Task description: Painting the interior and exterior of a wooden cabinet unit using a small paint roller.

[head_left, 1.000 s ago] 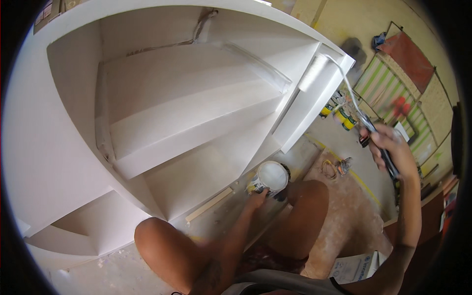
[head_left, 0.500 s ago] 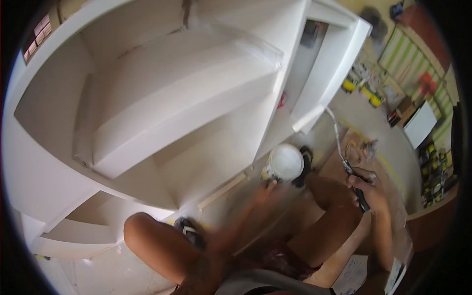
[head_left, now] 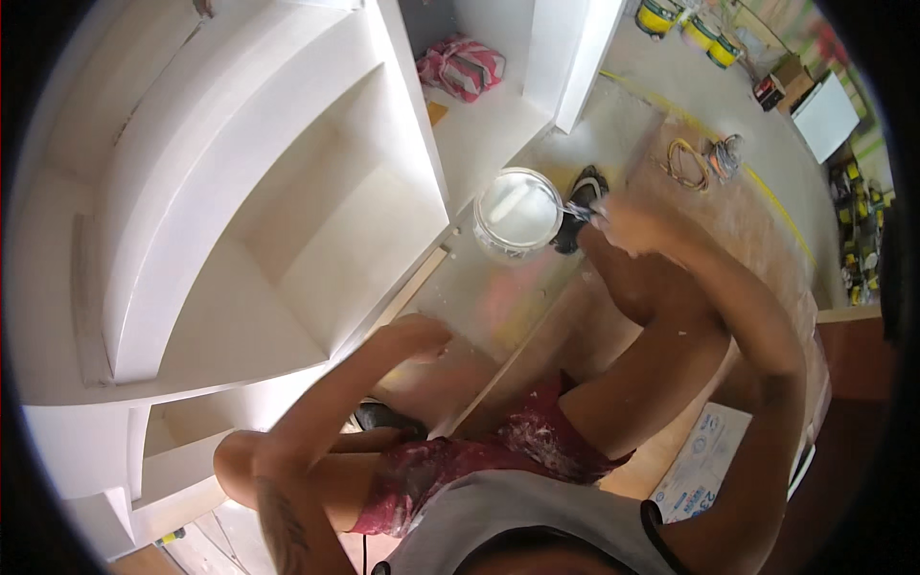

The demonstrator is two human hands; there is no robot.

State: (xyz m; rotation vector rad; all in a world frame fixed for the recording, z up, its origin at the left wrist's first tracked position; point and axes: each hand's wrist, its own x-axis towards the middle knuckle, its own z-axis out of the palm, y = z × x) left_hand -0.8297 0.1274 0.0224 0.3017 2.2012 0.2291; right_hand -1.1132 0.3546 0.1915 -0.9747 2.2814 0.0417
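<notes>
My right hand (head_left: 630, 227), smeared by motion, is closed round the handle of a small paint roller (head_left: 509, 204). The roller's white sleeve lies inside a round white bucket (head_left: 520, 247) that holds white paint. The bucket stands on the floor beside my right foot (head_left: 586, 192). My left hand (head_left: 422, 337) hovers over the floor near the cabinet's lower edge, apart from the bucket; its fingers are blurred and I cannot make out their position. A large white curved cabinet (head_left: 230, 125) with open compartments fills the left side.
A red-and-white striped bag (head_left: 462, 67) sits in a cabinet compartment. Wooden strips (head_left: 412, 286) lie on the floor along the cabinet. Coiled cable (head_left: 688, 165) rests to the right of my foot. A printed white box (head_left: 704, 460) lies by my right thigh. Yellow-and-black containers (head_left: 700, 34) stand farther back.
My right hand has swung left and brought the roller from the cabinet's edge into the bucket. My left hand has left the bucket and drawn back to the left. The view has shifted.
</notes>
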